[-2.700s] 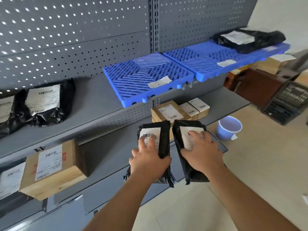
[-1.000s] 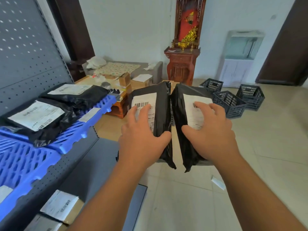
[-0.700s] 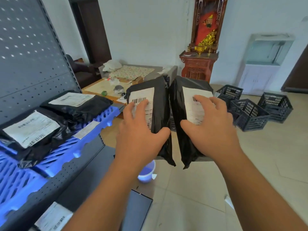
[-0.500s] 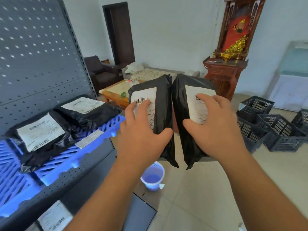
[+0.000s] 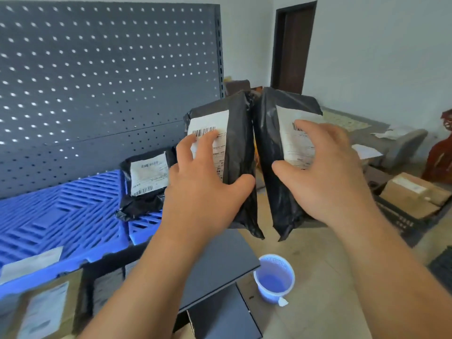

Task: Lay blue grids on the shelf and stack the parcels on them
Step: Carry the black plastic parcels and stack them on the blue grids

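My left hand [image 5: 203, 192] grasps one black parcel [image 5: 238, 152], my right hand [image 5: 327, 177] a second parcel [image 5: 269, 155], fingers [image 5: 186, 148] curled around each, beside the blue grid [image 5: 61, 216], where a third parcel [image 5: 146, 182] lies.

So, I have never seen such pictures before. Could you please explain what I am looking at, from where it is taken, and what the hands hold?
There is no machine here. A person wears a camera on the head, so the one view looks forward and down at their own bare hands. The left hand grips the first black parcel and the right hand grips the second black parcel, side by side in the air. On the shelf lie blue grids, and a third black parcel rests on them. A small blue basket stands on the floor.
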The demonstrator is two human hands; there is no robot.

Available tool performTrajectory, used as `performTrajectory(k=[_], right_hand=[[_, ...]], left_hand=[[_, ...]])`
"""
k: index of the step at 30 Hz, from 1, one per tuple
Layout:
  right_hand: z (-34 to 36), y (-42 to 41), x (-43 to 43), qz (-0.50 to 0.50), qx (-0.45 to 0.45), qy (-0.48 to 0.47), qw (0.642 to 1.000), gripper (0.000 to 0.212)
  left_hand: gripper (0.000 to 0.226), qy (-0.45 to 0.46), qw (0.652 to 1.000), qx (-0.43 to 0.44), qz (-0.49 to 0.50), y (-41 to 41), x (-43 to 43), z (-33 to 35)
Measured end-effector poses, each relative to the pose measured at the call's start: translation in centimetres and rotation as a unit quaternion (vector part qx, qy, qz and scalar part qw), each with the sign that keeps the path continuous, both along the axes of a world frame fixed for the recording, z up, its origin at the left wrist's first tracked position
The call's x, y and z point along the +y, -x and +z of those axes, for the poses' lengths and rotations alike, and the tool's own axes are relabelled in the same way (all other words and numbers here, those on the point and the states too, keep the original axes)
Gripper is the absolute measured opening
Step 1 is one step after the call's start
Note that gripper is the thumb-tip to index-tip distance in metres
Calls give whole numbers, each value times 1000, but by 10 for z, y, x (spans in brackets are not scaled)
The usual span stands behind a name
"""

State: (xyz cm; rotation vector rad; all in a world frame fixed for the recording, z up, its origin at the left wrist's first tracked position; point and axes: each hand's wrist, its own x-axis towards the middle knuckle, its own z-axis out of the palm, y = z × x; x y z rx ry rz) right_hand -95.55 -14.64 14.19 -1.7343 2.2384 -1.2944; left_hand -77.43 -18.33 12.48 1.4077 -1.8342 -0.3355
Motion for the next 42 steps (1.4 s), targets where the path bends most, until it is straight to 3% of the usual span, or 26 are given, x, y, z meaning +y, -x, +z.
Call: performTrajectory(k=[8,17,33,42], right_hand=[[18,-48,-74,73,-25,25,997,68],[18,-89,-148,103,-2,-19,995,66],[8,-109,-242,132,200,-188,952,77],[1,-106,-253,180,193,-237,935,81]], left_hand=[[84,5,997,28,77,-77,-48,11],[81,-31,987,-22,154,-124,-90,14],[80,-172,944,-164,230,-97,-140,17],[81,-215,929,-198,229,-79,-154,7]])
